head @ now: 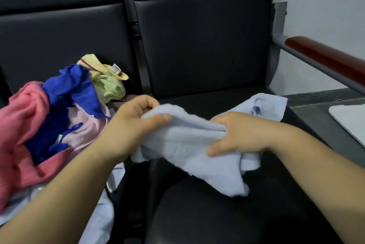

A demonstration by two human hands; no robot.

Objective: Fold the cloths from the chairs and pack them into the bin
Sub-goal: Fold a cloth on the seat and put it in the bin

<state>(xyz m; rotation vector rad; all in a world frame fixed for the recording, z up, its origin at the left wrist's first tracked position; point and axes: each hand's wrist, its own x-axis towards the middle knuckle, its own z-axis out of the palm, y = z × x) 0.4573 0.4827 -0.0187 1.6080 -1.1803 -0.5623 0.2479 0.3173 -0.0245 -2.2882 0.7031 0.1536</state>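
Note:
A pale blue towel (pixel 189 149) hangs crumpled between both my hands above the black seat of the right chair (pixel 207 214). My left hand (pixel 136 117) pinches its upper left edge between thumb and fingers. My right hand (pixel 235 133) grips a bunched fold near its middle. One corner of the towel lies on the seat toward the right. A pile of cloths lies on the left chair: a pink cloth (pixel 21 131), a blue cloth (pixel 77 93), a light pink cloth (pixel 87 129) and a yellow-green cloth (pixel 106 81). No bin is in view.
Black padded chair backs (pixel 197 46) rise behind the seats. A brown wooden armrest (pixel 325 58) on a grey bar runs along the right. A dark table (pixel 324 105) with a white flat object (pixel 349 119) stands beyond the armrest. More pale cloth (pixel 98 214) hangs at the lower left.

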